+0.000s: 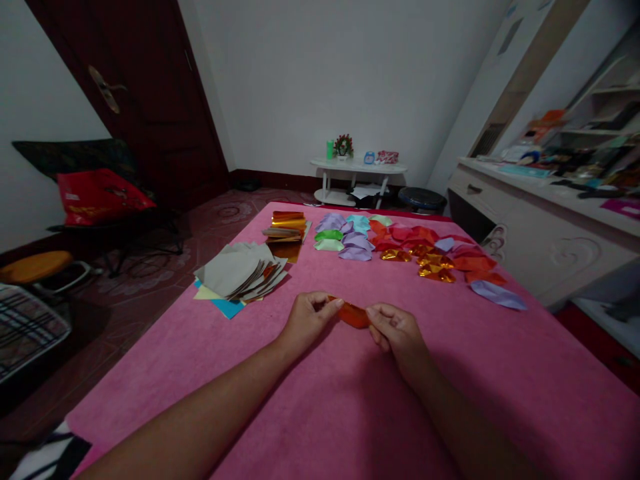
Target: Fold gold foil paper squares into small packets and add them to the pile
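Head view, foil strip: orange foil strip [354, 316] between the hands, over the pink cloth [320, 413].
Left hand [311, 319]: thumb and finger pinching the strip's left end.
Right hand [399, 328]: pinching the right end; the two-ended hold probably steadies thin, springy material.
Sheet stack [237, 270]: fanned at left; separated edges likely ease gripping sheets singly.
Folded pieces [415, 237]: grouped at the far side, apparently out of the hands' way.
Obscured: some fingertips behind the strip; strip-cloth contact undetermined; forearms cut off by the lower edge.
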{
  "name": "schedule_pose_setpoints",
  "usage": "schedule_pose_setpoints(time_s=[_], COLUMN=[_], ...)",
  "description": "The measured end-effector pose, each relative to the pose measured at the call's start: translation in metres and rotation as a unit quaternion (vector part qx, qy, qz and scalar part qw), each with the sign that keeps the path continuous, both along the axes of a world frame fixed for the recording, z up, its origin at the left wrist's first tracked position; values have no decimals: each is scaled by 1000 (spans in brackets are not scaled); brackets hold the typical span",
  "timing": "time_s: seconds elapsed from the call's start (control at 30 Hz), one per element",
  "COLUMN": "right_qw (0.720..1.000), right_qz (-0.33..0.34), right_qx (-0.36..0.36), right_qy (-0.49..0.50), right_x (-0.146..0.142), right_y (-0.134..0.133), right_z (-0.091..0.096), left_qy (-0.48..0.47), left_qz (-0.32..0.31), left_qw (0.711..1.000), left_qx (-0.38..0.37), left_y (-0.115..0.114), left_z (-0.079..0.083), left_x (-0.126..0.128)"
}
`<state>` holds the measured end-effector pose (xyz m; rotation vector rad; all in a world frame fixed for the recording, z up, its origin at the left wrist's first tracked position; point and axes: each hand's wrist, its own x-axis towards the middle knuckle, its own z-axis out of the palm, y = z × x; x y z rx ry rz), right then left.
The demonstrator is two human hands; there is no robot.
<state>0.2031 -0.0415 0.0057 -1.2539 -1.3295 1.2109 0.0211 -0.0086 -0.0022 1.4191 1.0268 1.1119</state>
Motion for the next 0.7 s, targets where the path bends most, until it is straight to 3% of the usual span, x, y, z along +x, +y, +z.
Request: schedule_pose_setpoints(time_s=[0.2, 0.47, 0.57, 0.7], right_qw=[1000, 998, 991, 955], right_qz=[-27, -39, -54, -73], right_qx=[8, 28, 84, 218], right_qy=[-11, -35, -94, -188], right_x=[-2, -11, -14, -15], right_y=[-2, -5, -8, -13], right_z=[0, -2, -5, -8], left_qy=[24, -33, -40, -9], left_qz=[-16, -45, -54, -49], left_qw=[997, 998, 997, 999], left_qx=[72, -14, -30, -15], left_y=[0, -2, -5, -6], left_z=[1, -1, 1, 3], left_x=[-1, 0, 2, 3])
